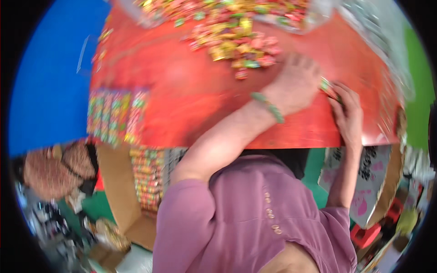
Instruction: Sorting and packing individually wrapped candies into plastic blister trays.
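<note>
My left hand (298, 84), with a green bead bracelet (268, 107) on its wrist, reaches across the red tabletop (182, 95). It is beside the near right edge of a loose pile of wrapped candies (246, 45) in red, yellow and green. Motion smears its fingers, so their grip cannot be read. My right hand (349, 111) is closed around a short row of wrapped candies (327, 87), whose upper end shows close to my left hand. Its lower part is hidden by the fingers.
Several filled candy strips (111, 113) lie side by side at the table's left edge. Below it, a cardboard box (116, 182) holds stacked candy strips (148, 177). Clear plastic (378, 41) lies at the far right. Another box (387, 186) stands under the right edge.
</note>
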`<state>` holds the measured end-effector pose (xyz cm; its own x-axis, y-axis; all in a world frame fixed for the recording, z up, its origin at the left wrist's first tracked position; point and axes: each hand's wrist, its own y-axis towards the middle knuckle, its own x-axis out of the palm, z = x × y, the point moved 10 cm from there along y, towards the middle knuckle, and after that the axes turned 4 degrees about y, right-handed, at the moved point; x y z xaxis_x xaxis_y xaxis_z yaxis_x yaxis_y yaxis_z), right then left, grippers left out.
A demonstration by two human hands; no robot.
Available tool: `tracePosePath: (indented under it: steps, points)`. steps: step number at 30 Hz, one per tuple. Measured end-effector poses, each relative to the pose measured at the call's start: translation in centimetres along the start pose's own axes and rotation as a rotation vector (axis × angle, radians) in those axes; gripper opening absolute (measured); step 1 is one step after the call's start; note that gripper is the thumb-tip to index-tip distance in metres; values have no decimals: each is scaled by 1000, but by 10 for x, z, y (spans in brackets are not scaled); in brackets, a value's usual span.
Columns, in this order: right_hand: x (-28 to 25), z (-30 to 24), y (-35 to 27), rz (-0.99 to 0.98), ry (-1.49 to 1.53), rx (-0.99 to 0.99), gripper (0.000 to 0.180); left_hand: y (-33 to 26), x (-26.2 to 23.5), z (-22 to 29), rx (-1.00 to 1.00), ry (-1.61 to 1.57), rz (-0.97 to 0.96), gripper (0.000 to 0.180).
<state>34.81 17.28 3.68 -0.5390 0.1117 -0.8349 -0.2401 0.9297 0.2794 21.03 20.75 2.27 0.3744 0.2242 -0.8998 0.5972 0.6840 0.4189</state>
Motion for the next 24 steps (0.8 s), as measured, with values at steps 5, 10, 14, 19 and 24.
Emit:
tracePosePath:
  steps: [5, 10, 14, 19, 24]
  points:
    - [21, -36, -14, -118, 34, -33, 41, -46, -30, 17, -1, -39, 43, 27]
    - [53, -86, -24, -190, 103, -142, 46, -96, -51, 8, -99, -74, 79, 34]
    - [70, -124, -25, -241, 106, -247, 46, -131, -72, -3, -195, -158, 56, 52]
    - [89, -159, -16, -368, 213, -283, 44, -168, -96, -18, -269, -196, 89, 58]
    - [103, -192, -3, -369, 232, -370, 48, -204, -113, -47, -445, -55, -10, 59]
